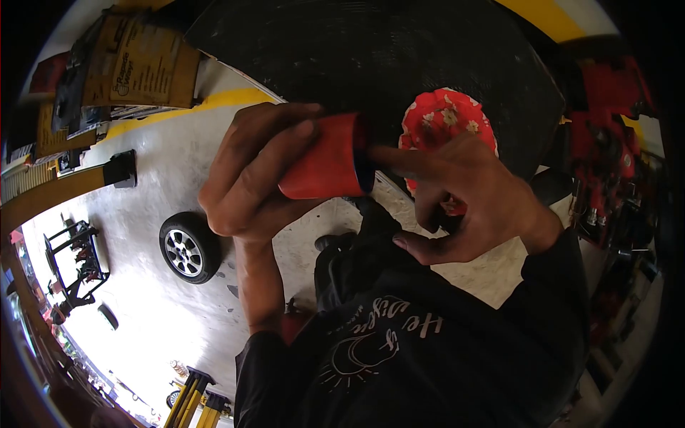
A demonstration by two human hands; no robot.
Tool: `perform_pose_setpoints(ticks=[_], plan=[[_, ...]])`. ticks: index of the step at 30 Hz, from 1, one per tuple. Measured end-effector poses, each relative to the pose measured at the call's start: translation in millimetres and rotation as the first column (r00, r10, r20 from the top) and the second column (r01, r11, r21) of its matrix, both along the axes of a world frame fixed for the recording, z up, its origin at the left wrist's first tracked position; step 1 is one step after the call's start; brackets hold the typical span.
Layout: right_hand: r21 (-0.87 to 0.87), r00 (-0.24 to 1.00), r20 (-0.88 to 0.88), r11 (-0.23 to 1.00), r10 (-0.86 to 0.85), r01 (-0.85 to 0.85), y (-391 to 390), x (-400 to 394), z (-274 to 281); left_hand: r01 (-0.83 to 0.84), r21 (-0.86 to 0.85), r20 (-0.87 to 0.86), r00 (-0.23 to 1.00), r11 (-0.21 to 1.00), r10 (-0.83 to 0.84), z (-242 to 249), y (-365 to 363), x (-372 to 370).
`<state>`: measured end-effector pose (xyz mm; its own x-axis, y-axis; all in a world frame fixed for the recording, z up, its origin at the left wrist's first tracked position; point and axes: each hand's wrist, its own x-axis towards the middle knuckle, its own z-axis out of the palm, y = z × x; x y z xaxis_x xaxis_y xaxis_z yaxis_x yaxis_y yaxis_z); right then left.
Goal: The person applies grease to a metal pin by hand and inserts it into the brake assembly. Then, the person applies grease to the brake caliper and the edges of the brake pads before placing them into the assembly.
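Near the dark bench (342, 64), your left hand (246, 167) has its fingers closed around a red cup (321, 158), its long axis running left–right, mouth facing your open right hand (481, 192), index finger at the opening.

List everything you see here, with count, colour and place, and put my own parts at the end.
Cylindrical cup-like container: 1, red, in the left hand, open end toward the right hand
Flat work surface: 1, black, top centre
Floral-patterned round item: 1, red with pale flowers, on the surface
Wheel with tyre: 1, silver and black, floor at left
Printed boxes or panels: several, brown, upper left
Posts: at least 2, yellow and black, lower left
Equipment: count unclear, red, right edge
Floor: 1, grey
Printed shirt: 1, black with white print, bottom
Hands: 2, left and right
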<state>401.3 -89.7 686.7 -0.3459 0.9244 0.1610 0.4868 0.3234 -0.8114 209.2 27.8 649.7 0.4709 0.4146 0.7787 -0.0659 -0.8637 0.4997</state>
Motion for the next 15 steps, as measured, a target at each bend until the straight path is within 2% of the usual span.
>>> perform_pose_setpoints(ticks=[1,2,4,6,8,10,11,12,13,14,15], plan=[[-0.082,0.995,-0.103,0.996,0.011,-0.02,-2,0,1,-0.03,0.03,0.004,1.0,0.999,0.03,0,-2,0],[-0.08,0.994,-0.105,0.997,0.008,-0.016,-5,-1,2,-0.063,0.06,0.009,0.998,0.996,0.062,0,-3,1],[-0.227,0.957,-0.289,0.972,-0.008,-0.06,-9,-1,3,-0.083,0.074,0.053,0.995,0.994,0.079,-2,-6,4],[-0.257,0.939,-0.344,0.96,0.014,-0.109,-11,0,5,-0.067,0.104,0.094,0.994,0.992,0.058,-3,-7,5],[-0.283,0.917,-0.398,0.945,0.037,-0.161,-13,0,9,-0.1,0.136,0.084,0.992,0.986,0.089,-3,-10,5],[-0.39,0.813,-0.582,0.871,0.019,-0.3,-13,0,14,-0.133,0.17,0.074,0.99,0.977,0.122,-3,-12,3],[-0.384,0.812,-0.583,0.873,0.023,-0.301,-13,0,17,-0.14,0.268,0.012,0.99,0.953,0.142,-3,-10,-1],[-0.455,0.689,-0.721,0.802,-0.076,-0.388,-12,2,19,-0.143,0.364,-0.047,0.984,0.92,0.171,-4,-11,-5],[-0.495,0.546,-0.816,0.719,-0.191,-0.488,-12,3,21,-0.148,0.37,-0.046,0.983,0.917,0.177,-6,-13,-6],[-0.489,0.547,-0.818,0.719,-0.181,-0.494,-12,5,21,-0.208,0.362,-0.029,0.972,0.909,0.234,-7,-16,-7],[-0.482,0.4,-0.872,0.644,-0.283,-0.595,-14,7,20,-0.268,0.354,-0.012,0.956,0.896,0.291,-9,-18,-9]])
